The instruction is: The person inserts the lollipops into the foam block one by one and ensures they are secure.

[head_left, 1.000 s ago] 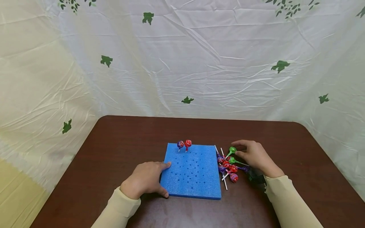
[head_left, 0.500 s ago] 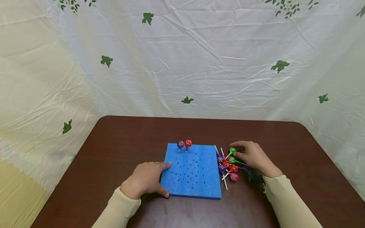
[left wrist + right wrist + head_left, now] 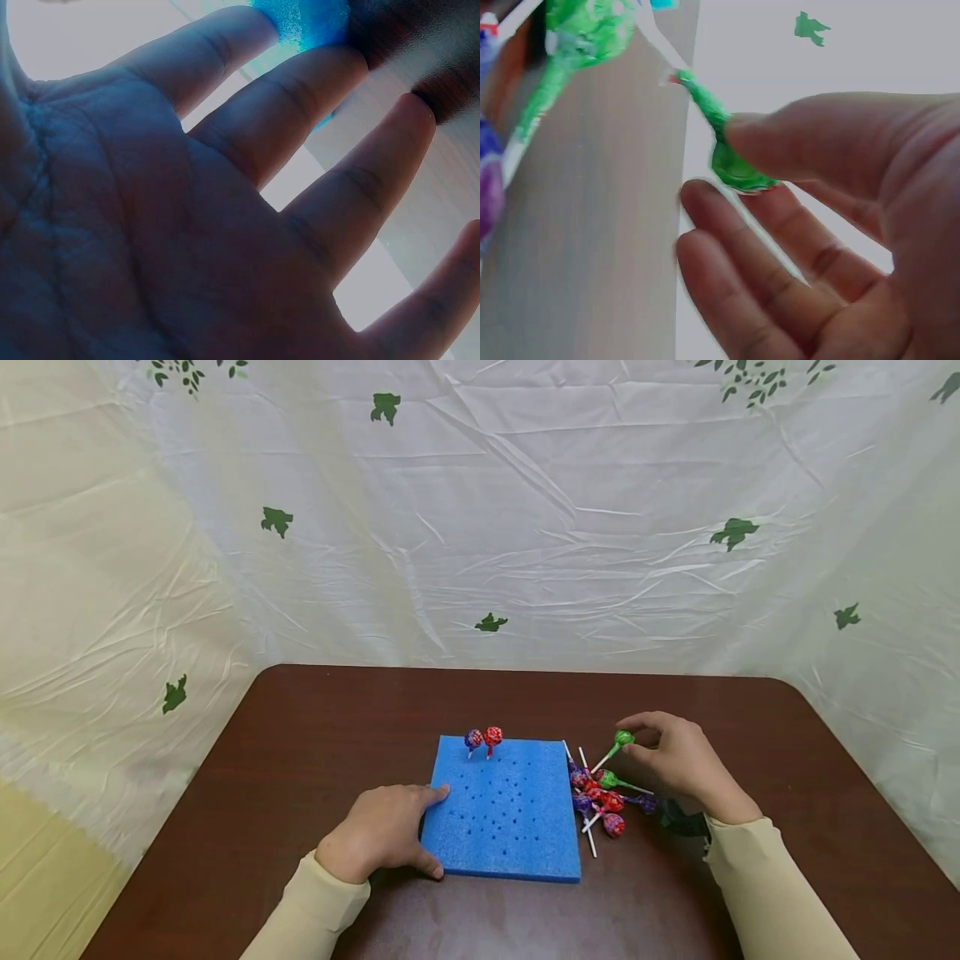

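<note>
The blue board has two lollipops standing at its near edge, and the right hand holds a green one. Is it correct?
Wrong edge: the head view shows the standing lollipops near the far edge of the blue board. The right hand holds a green lollipop.

- Any lettering legible at your end?
- None. In my right wrist feed, the upper green wrapper shows pale marks, too blurred to make out.
- And the head view?
- I get the standing red lollipop: pale flecks on it, too small to read as words or numbers.
</note>
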